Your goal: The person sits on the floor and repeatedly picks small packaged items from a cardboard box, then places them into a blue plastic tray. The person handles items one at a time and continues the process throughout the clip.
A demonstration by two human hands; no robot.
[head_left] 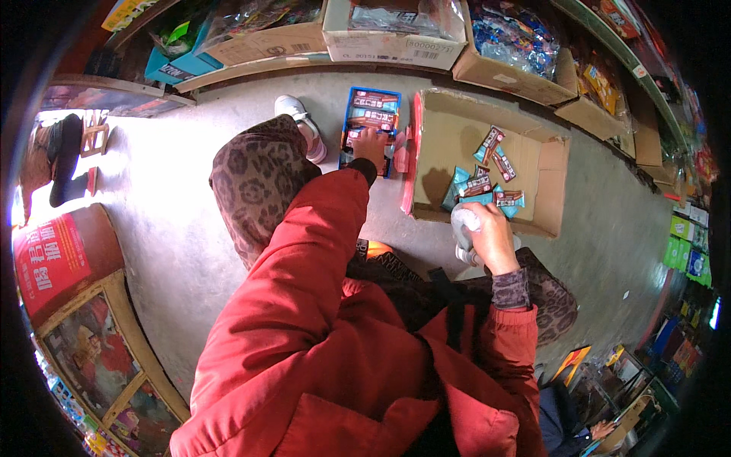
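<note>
My left hand lies over a blue-edged display tray on the floor, its fingers reaching onto the brown-and-white wrapped snack bars inside. The fingers look loosely spread; whether a bar is under them is hidden. In my right hand is a crumpled grey-white cloth, gripped at the near edge of an open cardboard box. Several brown and light-blue wrapped snack bars lie loose in that box, some close beyond the cloth.
Cardboard cartons of packaged goods line the shelf along the far side. A wooden-framed case stands on the left, with a red box on top. Packaged goods fill the right side. Another person's hand shows at lower right.
</note>
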